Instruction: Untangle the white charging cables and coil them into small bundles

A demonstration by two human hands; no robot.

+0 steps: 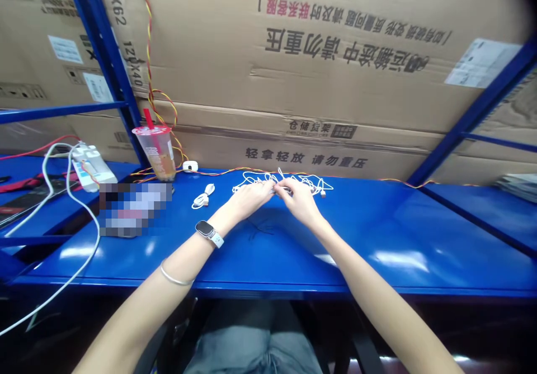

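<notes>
Both of my hands meet over a tangle of white cables (312,184) at the back middle of the blue table. My left hand (252,198), with a watch and a bangle on that arm, has its fingers closed on a white cable. Close against it, my right hand (297,196) pinches part of the white cable between thumb and finger. A cable loop sticks up between the hands. Left of my hands lies a separate coiled white cable (203,197). Some thin black ties (259,228) rest on the table just below my hands.
A lidded drink cup (157,153) with a red straw stands at the back left, beside a small white case (190,166). A blurred-out phone (136,209) and a white power strip (93,167) are further left. Large cardboard boxes (268,94) and blue posts stand behind.
</notes>
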